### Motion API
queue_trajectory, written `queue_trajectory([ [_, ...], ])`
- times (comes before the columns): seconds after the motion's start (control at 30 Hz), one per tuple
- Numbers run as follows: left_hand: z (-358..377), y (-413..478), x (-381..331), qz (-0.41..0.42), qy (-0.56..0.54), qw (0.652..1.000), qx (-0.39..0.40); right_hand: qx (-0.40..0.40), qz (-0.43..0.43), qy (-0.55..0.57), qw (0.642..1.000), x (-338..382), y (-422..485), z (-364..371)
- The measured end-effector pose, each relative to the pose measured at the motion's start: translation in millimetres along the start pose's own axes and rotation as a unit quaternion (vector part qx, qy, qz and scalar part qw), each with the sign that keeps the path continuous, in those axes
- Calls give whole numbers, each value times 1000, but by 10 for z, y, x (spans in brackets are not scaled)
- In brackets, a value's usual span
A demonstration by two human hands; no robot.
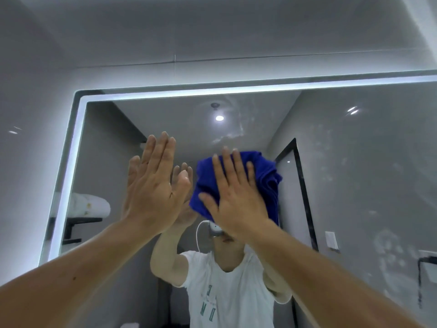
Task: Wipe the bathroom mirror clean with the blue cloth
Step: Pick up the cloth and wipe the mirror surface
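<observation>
A large wall mirror [354,162] with a lit white border fills the view. My right hand [236,197] lies flat with straight fingers on a bunched blue cloth [267,176], pressing it against the glass near the middle. My left hand [156,183] is flat on the bare glass to the left of the cloth, fingers straight and pointing up. Cloudy smears and dried spots show on the glass above the cloth and across the right side. The reflection shows a person in a white T-shirt behind both hands.
The mirror's glowing frame [71,174] runs along the left and top edges, with grey glossy wall around it. Reflected in the glass are a dark-framed door [302,185], a shelf with a rolled white towel [89,204] and a ceiling light [219,118].
</observation>
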State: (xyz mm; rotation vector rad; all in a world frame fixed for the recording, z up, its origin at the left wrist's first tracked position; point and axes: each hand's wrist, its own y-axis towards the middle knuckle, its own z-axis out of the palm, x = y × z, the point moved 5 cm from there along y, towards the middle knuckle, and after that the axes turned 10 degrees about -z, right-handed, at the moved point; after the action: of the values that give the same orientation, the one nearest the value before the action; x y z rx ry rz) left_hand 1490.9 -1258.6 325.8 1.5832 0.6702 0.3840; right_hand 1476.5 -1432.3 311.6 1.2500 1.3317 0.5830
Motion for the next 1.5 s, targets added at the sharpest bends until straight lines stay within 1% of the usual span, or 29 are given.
queue_trajectory([
  [0.07,20,-34,-65,4,2,1000,4,15,-33,-9,999,7,-322,43],
  [0.17,39,-74,-118,14,10,1000,9,32,-73,-42,996,-299,-477,-21],
  [0.2,37,-75,-117,17,15,1000,11,31,-62,-47,996,-462,-431,-60],
  [0.23,28,-70,-104,20,22,999,11,27,-28,-49,998,-641,-343,-103],
  [0.3,-4,-35,-63,27,35,999,7,9,70,-48,996,-938,-92,-198],
  [0.37,-34,11,-23,33,42,999,4,-11,136,-27,990,-1011,203,-256],
  [0.43,-54,68,15,36,41,998,-3,-25,159,-7,987,-904,526,-283],
  [0.53,-53,153,48,34,36,999,-19,-37,172,8,984,-706,837,-308],
  [0.6,-37,202,51,31,24,999,-25,-35,154,-1,987,-602,866,-296],
  [0.77,24,262,25,25,-5,1000,-19,-19,13,3,1000,-155,247,-98],
  [0.83,45,246,21,26,-5,1000,-14,2,-21,-12,1000,-159,5,-45],
  [0.9,57,243,40,31,-6,999,-9,11,-39,-32,999,-337,-81,-76],
  [0.97,58,277,98,26,-14,1000,-9,6,-6,-38,999,-617,-13,-146],
  [1.07,90,324,161,23,-16,1000,-9,-28,106,-34,993,-1014,268,-259],
  [1.1,107,347,165,25,-18,999,-9,-34,131,-30,990,-1076,400,-290],
  [1.2,146,437,153,27,-36,999,-11,-42,176,-3,983,-1084,828,-355],
  [1.27,162,506,138,32,-45,998,-18,-45,186,3,981,-1005,1052,-374],
  [1.37,194,630,129,43,-49,997,-27,-53,162,4,985,-803,1304,-375],
  [1.43,216,733,114,42,-45,998,-31,-56,105,-10,993,-587,1351,-336],
  [1.5,209,843,85,35,-46,998,-40,-44,21,0,999,-351,1207,-246],
])
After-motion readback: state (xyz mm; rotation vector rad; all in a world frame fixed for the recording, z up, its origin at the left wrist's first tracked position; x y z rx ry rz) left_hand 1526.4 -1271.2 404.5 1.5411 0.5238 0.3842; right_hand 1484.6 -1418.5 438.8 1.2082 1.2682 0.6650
